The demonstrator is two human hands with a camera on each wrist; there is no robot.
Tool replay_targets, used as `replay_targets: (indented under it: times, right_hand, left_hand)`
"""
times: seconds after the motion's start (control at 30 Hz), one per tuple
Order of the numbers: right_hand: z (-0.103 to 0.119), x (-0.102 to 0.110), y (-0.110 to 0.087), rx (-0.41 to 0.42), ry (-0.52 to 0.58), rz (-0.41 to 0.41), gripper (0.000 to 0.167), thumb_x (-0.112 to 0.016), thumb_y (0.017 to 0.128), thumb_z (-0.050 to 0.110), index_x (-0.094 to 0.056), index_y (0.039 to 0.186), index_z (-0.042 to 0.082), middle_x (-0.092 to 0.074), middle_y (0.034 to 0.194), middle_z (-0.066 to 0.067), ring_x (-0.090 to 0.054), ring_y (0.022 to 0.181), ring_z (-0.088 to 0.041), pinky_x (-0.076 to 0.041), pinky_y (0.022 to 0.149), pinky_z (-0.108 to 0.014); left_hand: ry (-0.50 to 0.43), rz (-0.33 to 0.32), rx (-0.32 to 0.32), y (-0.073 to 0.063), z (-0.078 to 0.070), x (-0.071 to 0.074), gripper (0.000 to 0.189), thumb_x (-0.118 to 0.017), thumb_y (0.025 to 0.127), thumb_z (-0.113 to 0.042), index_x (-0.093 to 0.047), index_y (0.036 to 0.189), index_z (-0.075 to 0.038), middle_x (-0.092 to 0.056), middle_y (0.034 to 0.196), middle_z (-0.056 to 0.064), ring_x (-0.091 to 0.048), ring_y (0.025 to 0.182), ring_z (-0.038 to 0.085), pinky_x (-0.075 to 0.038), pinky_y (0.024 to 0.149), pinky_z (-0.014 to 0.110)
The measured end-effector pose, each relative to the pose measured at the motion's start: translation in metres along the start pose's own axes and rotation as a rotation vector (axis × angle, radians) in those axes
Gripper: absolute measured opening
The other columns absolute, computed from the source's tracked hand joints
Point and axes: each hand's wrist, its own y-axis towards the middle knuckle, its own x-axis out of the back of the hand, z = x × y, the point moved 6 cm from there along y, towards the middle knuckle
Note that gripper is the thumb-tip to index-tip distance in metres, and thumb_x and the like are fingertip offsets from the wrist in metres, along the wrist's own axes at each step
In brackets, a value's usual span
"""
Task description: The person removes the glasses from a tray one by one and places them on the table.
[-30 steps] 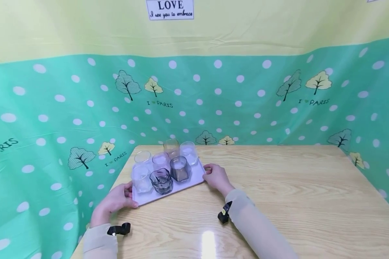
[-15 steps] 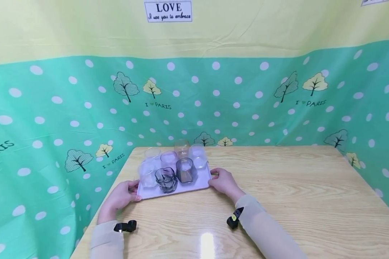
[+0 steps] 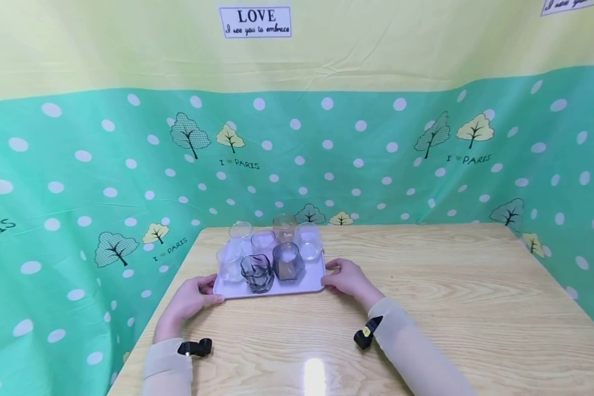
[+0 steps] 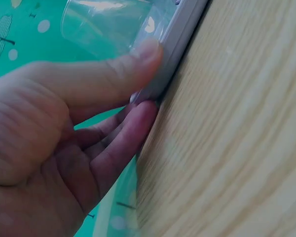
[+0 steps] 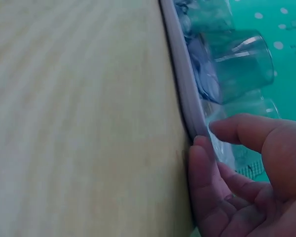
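A pale lilac tray (image 3: 315,279) carries several drinking glasses near the table's back left. In its front row are a dark wavy glass (image 3: 257,275), a smoky grey angular glass (image 3: 287,264) and a clear glass (image 3: 230,265). A pinkish glass (image 3: 264,241), an amber glass (image 3: 284,224) and other clear ones stand behind. My left hand (image 3: 192,298) grips the tray's left end; in the left wrist view the thumb lies on its rim (image 4: 175,54) with fingertips lower down. My right hand (image 3: 350,279) pinches the right end between thumb and fingers. Most fingers are hidden in the head view.
Wood-grained table (image 3: 450,297) extends to the right and front of the tray. A green, dotted cloth (image 3: 356,148) hangs right behind the table and along both sides. Black wrist cameras (image 3: 195,347) are strapped over both sleeves.
The tray has turned so its front edge lies nearly level across the view, and it has shifted slightly right. Both hands have kept their grip and moved with it.
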Motion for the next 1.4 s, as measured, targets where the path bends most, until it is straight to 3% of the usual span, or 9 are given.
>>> replay_targets:
  times: [0.13, 0.27, 0.43, 0.6, 0.87, 1.1, 1.4]
  right_hand:
    - [0.0, 0.01, 0.008, -0.013, 0.047, -0.02, 0.061, -0.083, 0.092, 0.019, -0.059, 0.143, -0.003, -0.072, 0.107, -0.015, -0.071, 0.083, -0.023, -0.06, 0.072, -0.033]
    - [0.003, 0.02, 0.022, 0.002, 0.079, -0.085, 0.072, -0.085, 0.093, 0.028, -0.052, 0.153, 0.004, -0.067, 0.131, -0.019, -0.07, 0.1, -0.029, -0.06, 0.079, -0.035]
    - [0.011, 0.019, 0.042, 0.106, 0.157, -0.129, 0.082, -0.086, 0.092, 0.03, -0.045, 0.161, 0.01, -0.054, 0.152, -0.02, -0.059, 0.132, -0.039, -0.055, 0.1, -0.049]
    - [0.019, 0.005, 0.055, 0.206, 0.162, -0.119, 0.091, -0.089, 0.089, 0.034, -0.041, 0.164, 0.015, -0.046, 0.163, -0.015, -0.046, 0.147, -0.039, -0.04, 0.117, -0.054]
    - [0.026, -0.006, 0.061, 0.269, 0.164, -0.142, 0.088, -0.089, 0.09, 0.029, -0.042, 0.163, 0.013, -0.044, 0.165, -0.013, -0.041, 0.15, -0.039, -0.035, 0.121, -0.055]
    - [0.028, -0.006, 0.063, 0.259, 0.134, -0.154, 0.091, -0.09, 0.088, 0.03, -0.042, 0.163, 0.013, -0.046, 0.163, -0.015, -0.042, 0.15, -0.038, -0.034, 0.121, -0.056]
    - [0.033, -0.007, 0.065, 0.275, 0.134, -0.129, 0.089, -0.089, 0.09, 0.024, -0.04, 0.165, 0.018, -0.049, 0.16, -0.016, -0.044, 0.148, -0.04, -0.037, 0.119, -0.057]
  left_hand:
    - [0.0, -0.015, -0.002, 0.001, 0.0, -0.001, 0.079, -0.094, 0.082, -0.018, -0.058, 0.147, 0.009, -0.077, 0.102, 0.009, -0.07, 0.094, 0.019, -0.052, 0.09, 0.04]
    - [0.006, -0.027, -0.006, 0.001, 0.0, -0.001, 0.076, -0.094, 0.083, -0.016, -0.059, 0.146, 0.009, -0.078, 0.104, 0.01, -0.071, 0.094, 0.02, -0.052, 0.091, 0.041]
    - [0.003, -0.034, -0.005, 0.001, 0.004, -0.001, 0.075, -0.093, 0.083, -0.017, -0.06, 0.145, 0.008, -0.077, 0.109, 0.014, -0.071, 0.096, 0.021, -0.052, 0.092, 0.042]
    - [0.026, -0.045, 0.022, 0.0, 0.005, -0.001, 0.073, -0.093, 0.084, -0.016, -0.061, 0.145, 0.007, -0.077, 0.108, 0.012, -0.069, 0.095, 0.02, -0.052, 0.091, 0.039]
    - [0.056, -0.05, 0.025, -0.002, -0.006, 0.0, 0.069, -0.091, 0.086, -0.013, -0.061, 0.144, 0.009, -0.076, 0.101, 0.009, -0.068, 0.094, 0.023, -0.053, 0.09, 0.044]
    - [0.06, -0.05, 0.006, 0.0, -0.007, -0.002, 0.067, -0.09, 0.086, -0.01, -0.061, 0.142, 0.011, -0.076, 0.104, 0.012, -0.068, 0.094, 0.022, -0.055, 0.09, 0.046]
    - [0.062, -0.054, 0.037, 0.0, -0.009, -0.002, 0.066, -0.089, 0.088, -0.009, -0.06, 0.144, 0.011, -0.075, 0.105, 0.013, -0.066, 0.094, 0.024, -0.053, 0.09, 0.046]
